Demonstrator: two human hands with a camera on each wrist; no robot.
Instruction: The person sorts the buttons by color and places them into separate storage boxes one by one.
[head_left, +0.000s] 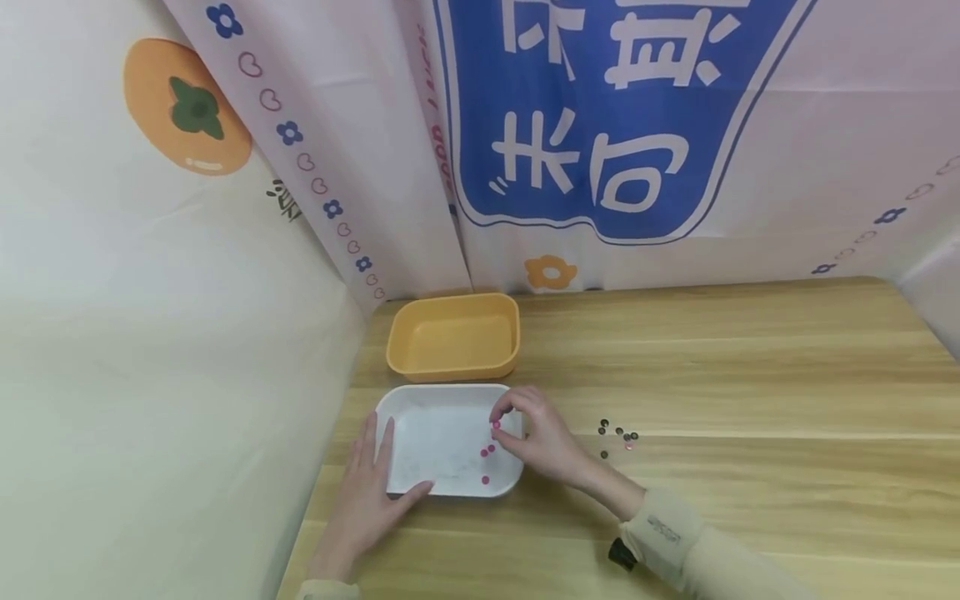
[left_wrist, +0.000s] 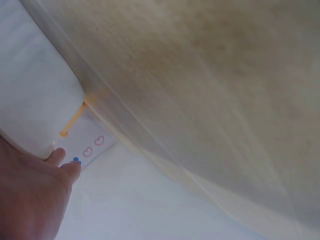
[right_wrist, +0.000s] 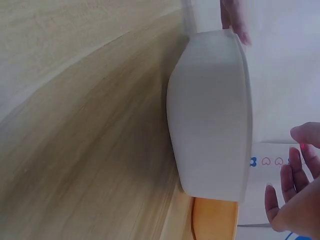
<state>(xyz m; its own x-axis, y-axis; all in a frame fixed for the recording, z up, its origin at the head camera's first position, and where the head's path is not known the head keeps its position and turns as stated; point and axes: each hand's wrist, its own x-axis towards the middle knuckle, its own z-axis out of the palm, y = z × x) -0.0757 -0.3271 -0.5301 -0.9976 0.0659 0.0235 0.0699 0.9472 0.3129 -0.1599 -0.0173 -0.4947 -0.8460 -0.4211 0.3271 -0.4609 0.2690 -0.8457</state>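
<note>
Over the right end of the white tray (head_left: 442,442), my right hand (head_left: 543,437) pinches a small round pink piece (head_left: 496,425) between thumb and index finger. The same pink piece (right_wrist: 302,146) shows as a dot at the fingertips in the right wrist view. Several like it, among them one pink piece (head_left: 485,480), lie inside the tray near that end. My left hand (head_left: 367,496) rests on the tray's left side, fingers extended along the rim and thumb at the near edge. In the left wrist view, part of the left hand (left_wrist: 37,195) appears beside the white tray (left_wrist: 40,75).
Behind the white tray stands a yellow tray (head_left: 453,367). To the right, several small dark discs (head_left: 604,454) and a pink piece (head_left: 629,446) lie on the wooden table (head_left: 750,500). Printed cloth (head_left: 360,100) hangs along the back and left sides.
</note>
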